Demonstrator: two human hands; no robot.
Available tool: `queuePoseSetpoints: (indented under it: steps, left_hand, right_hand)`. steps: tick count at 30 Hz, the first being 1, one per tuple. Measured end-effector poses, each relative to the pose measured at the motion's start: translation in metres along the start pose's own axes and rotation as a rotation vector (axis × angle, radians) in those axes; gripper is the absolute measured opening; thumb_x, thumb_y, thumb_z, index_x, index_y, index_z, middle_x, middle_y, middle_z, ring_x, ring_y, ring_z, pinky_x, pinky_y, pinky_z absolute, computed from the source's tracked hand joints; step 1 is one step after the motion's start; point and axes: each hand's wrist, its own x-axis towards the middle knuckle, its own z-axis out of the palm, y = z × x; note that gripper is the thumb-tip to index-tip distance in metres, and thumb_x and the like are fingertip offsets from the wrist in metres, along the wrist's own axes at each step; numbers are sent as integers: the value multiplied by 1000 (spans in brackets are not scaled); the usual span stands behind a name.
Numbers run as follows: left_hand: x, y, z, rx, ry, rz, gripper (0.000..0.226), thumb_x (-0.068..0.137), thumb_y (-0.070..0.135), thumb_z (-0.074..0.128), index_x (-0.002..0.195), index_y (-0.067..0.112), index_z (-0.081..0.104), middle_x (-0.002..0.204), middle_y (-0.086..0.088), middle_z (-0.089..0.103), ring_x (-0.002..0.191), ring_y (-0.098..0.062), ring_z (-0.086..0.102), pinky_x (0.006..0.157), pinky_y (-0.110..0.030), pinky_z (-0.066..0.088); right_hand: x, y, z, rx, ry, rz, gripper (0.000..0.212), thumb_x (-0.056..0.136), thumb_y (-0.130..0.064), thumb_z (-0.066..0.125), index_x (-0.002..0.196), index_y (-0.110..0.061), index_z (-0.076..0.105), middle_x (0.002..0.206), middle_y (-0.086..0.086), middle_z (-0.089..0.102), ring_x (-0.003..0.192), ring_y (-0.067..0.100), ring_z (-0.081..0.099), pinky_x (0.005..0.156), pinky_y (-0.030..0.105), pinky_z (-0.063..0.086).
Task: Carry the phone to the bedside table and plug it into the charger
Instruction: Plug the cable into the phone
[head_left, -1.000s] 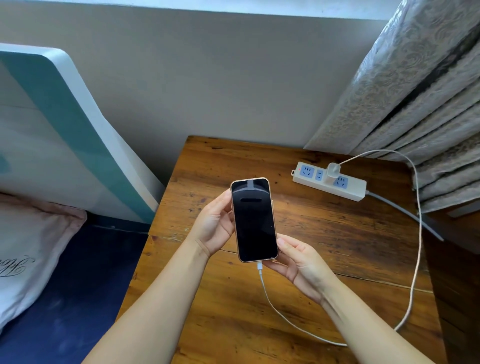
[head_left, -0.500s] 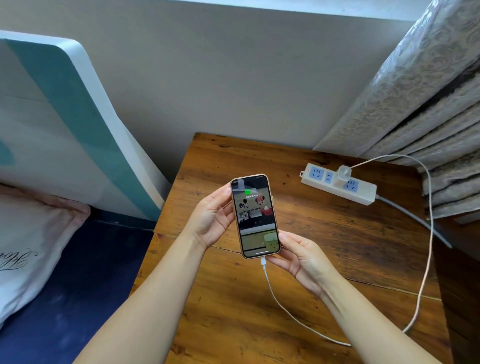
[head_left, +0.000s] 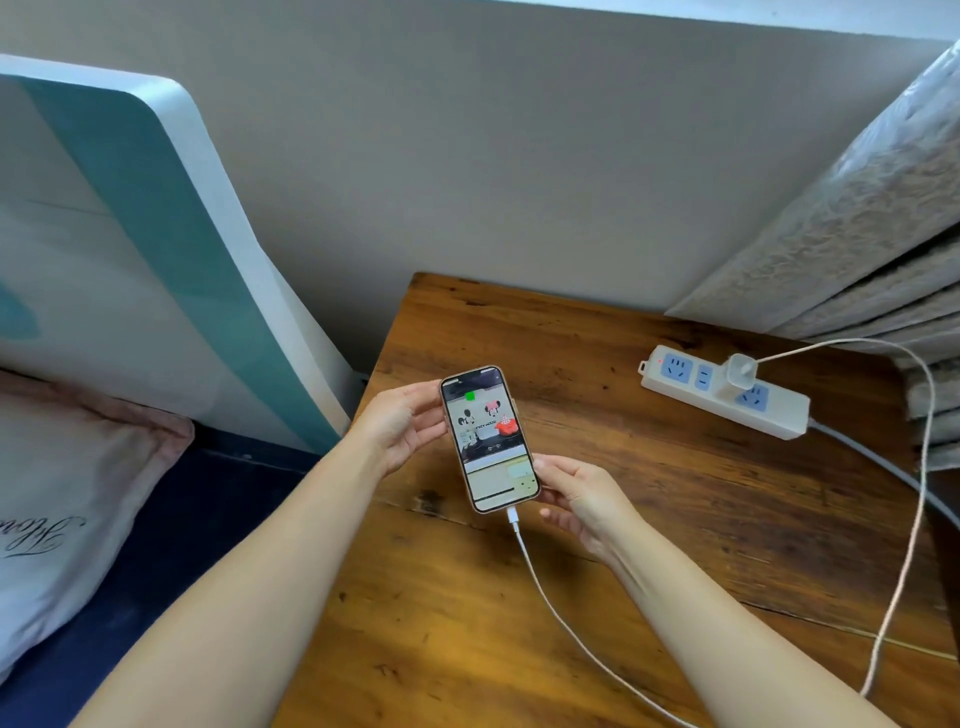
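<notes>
The phone (head_left: 488, 439) is held over the wooden bedside table (head_left: 649, 519), its screen lit with a cartoon wallpaper and a small green mark near the top. My left hand (head_left: 402, 423) grips its upper left edge. My right hand (head_left: 582, 499) holds its lower right corner. A white charging cable (head_left: 540, 577) is plugged into the phone's bottom end. The cable loops off to the right and up to a white charger plug (head_left: 740, 374) seated in a white power strip (head_left: 724, 389).
The power strip lies at the table's far right, its grey cord (head_left: 883, 462) running off the right edge. Patterned curtains (head_left: 857, 234) hang over the right rear corner. A bed with teal-and-white headboard (head_left: 156, 249) and pillow (head_left: 67, 499) is on the left.
The phone's screen went from dark to lit with the cable in its bottom port. Both hands keep hold of it, and the view has shifted slightly.
</notes>
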Motion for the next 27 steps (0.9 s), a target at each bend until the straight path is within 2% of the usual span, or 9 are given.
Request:
queuePoseSetpoints:
  steps: [4, 7, 9, 12, 16, 19, 21, 23, 27]
  left_hand:
    - [26, 3, -14, 93, 46, -33, 26, 93, 9, 53, 118, 2, 57, 122, -19, 60, 109, -29, 60, 86, -38, 54]
    - [39, 2, -17, 210, 55, -38, 34, 96, 0, 39, 128, 2, 50, 118, -15, 62, 99, -23, 63, 80, -32, 56]
    - [45, 0, -17, 352, 70, -27, 39, 95, -3, 32, 128, 3, 51, 111, -10, 63, 96, -19, 63, 76, -28, 56]
    - [51, -6, -22, 599, 92, 46, 43, 93, -5, 36, 128, 9, 55, 107, -6, 63, 98, -16, 60, 78, -25, 53]
    - [54, -12, -24, 813, 104, 134, 43, 93, 1, 37, 127, 18, 57, 128, -9, 59, 116, -25, 52, 99, -37, 45]
    - [55, -14, -24, 921, 100, 204, 44, 93, 0, 36, 128, 18, 56, 135, -9, 51, 122, -27, 46, 101, -35, 38]
    - [54, -14, -23, 959, 100, 226, 45, 93, 0, 36, 129, 17, 56, 137, -10, 47, 125, -29, 44, 106, -39, 35]
    - [54, -15, -23, 981, 105, 225, 45, 93, 0, 36, 130, 17, 55, 139, -11, 45, 127, -31, 42, 109, -41, 33]
    - [53, -15, -22, 998, 94, 219, 46, 93, 1, 35, 130, 19, 55, 141, -11, 44, 128, -32, 41, 109, -41, 33]
  right_hand:
    - [31, 1, 16, -54, 14, 36, 18, 93, -15, 56, 104, -14, 70, 78, -2, 74, 59, 3, 63, 48, 16, 51]
    - [45, 1, 20, -133, 64, 34, 20, 93, -17, 55, 108, -15, 69, 90, 0, 74, 70, 5, 64, 49, 16, 52]
    - [52, 1, 21, -201, 93, 14, 22, 93, -17, 55, 111, -13, 68, 103, 3, 72, 79, 7, 63, 49, 15, 51]
    - [61, 2, 22, -319, 127, -34, 23, 93, -17, 56, 112, -10, 68, 109, 4, 68, 80, 8, 63, 50, 15, 53]
    - [66, 3, 26, -446, 200, -82, 22, 93, -18, 56, 109, -12, 70, 101, 0, 69, 75, 13, 66, 71, 30, 60]
    - [66, 4, 28, -513, 250, -110, 22, 93, -18, 55, 109, -14, 70, 93, -3, 69, 64, 11, 65, 62, 23, 57]
    - [65, 6, 31, -561, 276, -135, 24, 94, -18, 54, 111, -15, 69, 100, -2, 70, 57, 7, 63, 53, 16, 51]
    - [62, 8, 33, -597, 300, -173, 25, 94, -17, 52, 112, -15, 69, 107, 1, 70, 60, 7, 63, 51, 14, 48]
    - [57, 7, 33, -636, 313, -206, 25, 94, -14, 51, 108, -11, 71, 110, 7, 71, 90, 21, 67, 81, 32, 56]
